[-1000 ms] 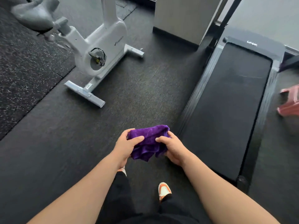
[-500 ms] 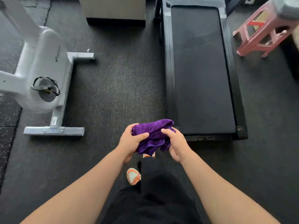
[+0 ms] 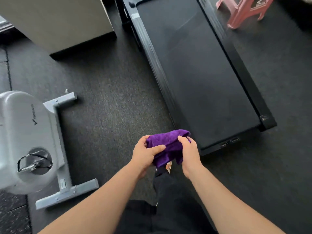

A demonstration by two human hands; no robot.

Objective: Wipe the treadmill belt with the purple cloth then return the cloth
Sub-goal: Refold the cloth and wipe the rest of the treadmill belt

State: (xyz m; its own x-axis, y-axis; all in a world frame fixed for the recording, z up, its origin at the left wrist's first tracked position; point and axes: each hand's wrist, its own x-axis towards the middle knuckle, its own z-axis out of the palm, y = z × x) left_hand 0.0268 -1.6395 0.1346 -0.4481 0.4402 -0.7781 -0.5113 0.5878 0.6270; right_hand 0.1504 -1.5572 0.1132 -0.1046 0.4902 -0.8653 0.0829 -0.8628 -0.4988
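A white exercise bike (image 3: 28, 141) stands on the left side, on the dark floor mat (image 3: 108, 102). Its grey foot bars lie flat on the mat. A black strap hangs on its pedal (image 3: 34, 162). Behind the bike, at the top left, is a big pale box (image 3: 57, 22). A pink stool (image 3: 244, 10) stands at the top right. A shoe tip (image 3: 168, 165) with some orange on it peeks out near the bottom middle.

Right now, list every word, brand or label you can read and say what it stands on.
None reads clearly.
Exercise bike housing: a dark logo with small lettering, too blurred to read.
Bike base bar: a small sticker, too small to read.
Treadmill: no readable text shows.
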